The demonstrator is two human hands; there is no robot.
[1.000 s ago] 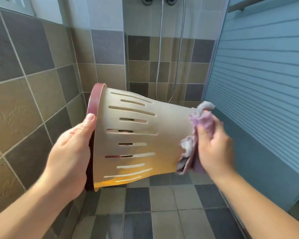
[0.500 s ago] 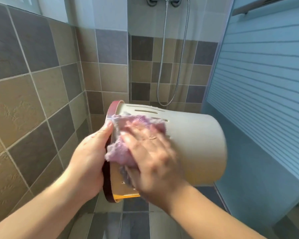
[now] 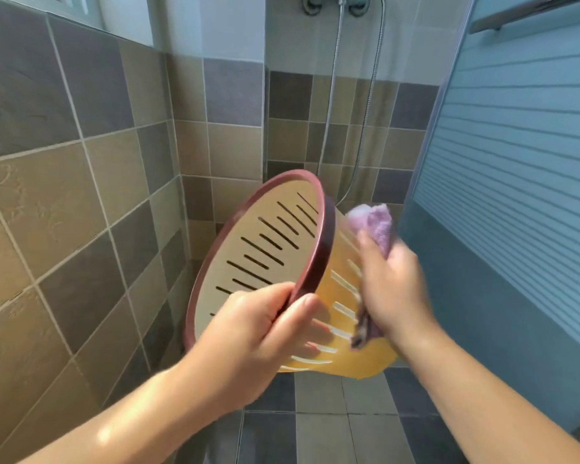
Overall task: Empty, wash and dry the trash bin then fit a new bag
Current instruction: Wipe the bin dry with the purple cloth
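Drying is what the person seems to be doing here, in a tiled shower stall. The bin [image 3: 275,256] is being held in the air over the floor [image 3: 329,426], tipped on its side with its open mouth turned toward the left wall [image 3: 64,195]; that is probably so the outer wall is facing the cloth [image 3: 374,226] and any water is running out through the slots. The left hand [image 3: 255,333] is pinching the dark red rim [image 3: 315,262] at its lower edge, thumb outside and fingers curled inside, which is steadying the bin against the rubbing. The right hand [image 3: 394,289] is gripping the bunched purple cloth and pressing it against the bin's side; it is blurred, so I judge it is mid-wipe. A shower hose [image 3: 362,135] is hanging on the back wall behind. No new bag is showing, so fitting one is not yet done.
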